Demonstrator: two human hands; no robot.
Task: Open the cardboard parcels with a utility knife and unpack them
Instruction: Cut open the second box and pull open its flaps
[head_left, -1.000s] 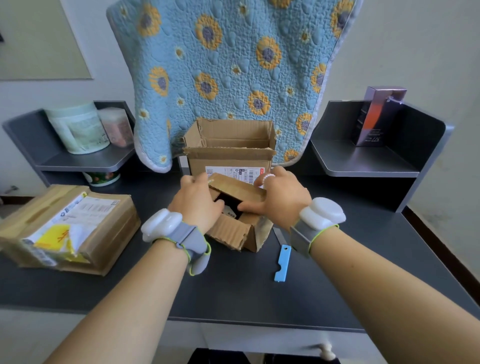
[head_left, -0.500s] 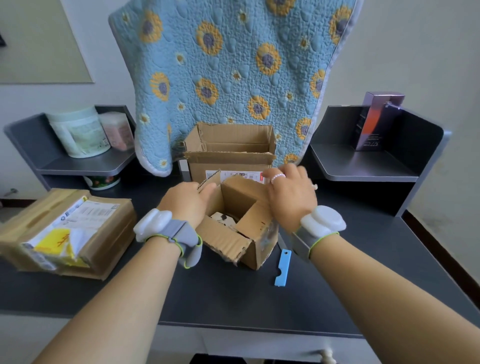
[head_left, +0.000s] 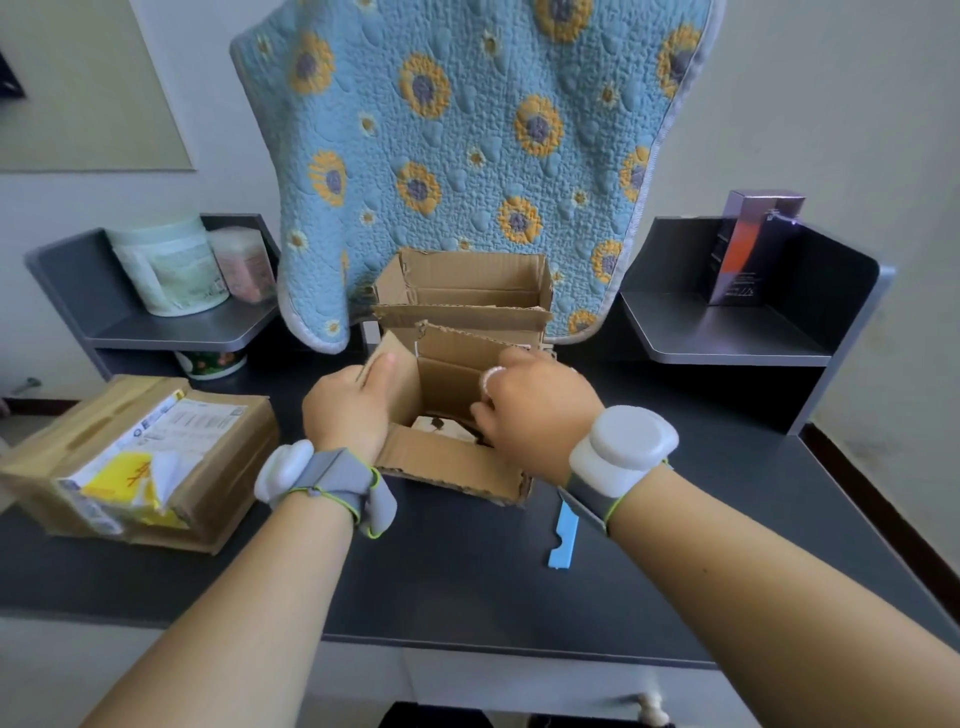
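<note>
A small cardboard parcel (head_left: 447, 462) stands opened in the middle of the dark desk, flaps spread. My left hand (head_left: 345, 410) grips its left flap, thumb on the inner face. My right hand (head_left: 535, 410) reaches down into the box from the right, fingers curled inside; what they touch is hidden. A pale packed item (head_left: 439, 428) shows at the bottom. A blue utility knife (head_left: 563, 535) lies on the desk just right of the parcel, partly under my right wrist. A larger taped parcel (head_left: 140, 457) with shipping labels lies at the left.
An empty opened box (head_left: 467, 291) stands behind the small parcel, under a hanging blue flowered quilt (head_left: 467, 156). Left shelf holds tubs (head_left: 171, 270); right shelf holds a purple carton (head_left: 748, 249). The desk's front edge (head_left: 467, 649) runs below my forearms.
The parcel's flaps were folded over a second ago and now stand spread apart. My left hand pulled the left flap outward; my right hand moved from the top flap down into the box.
</note>
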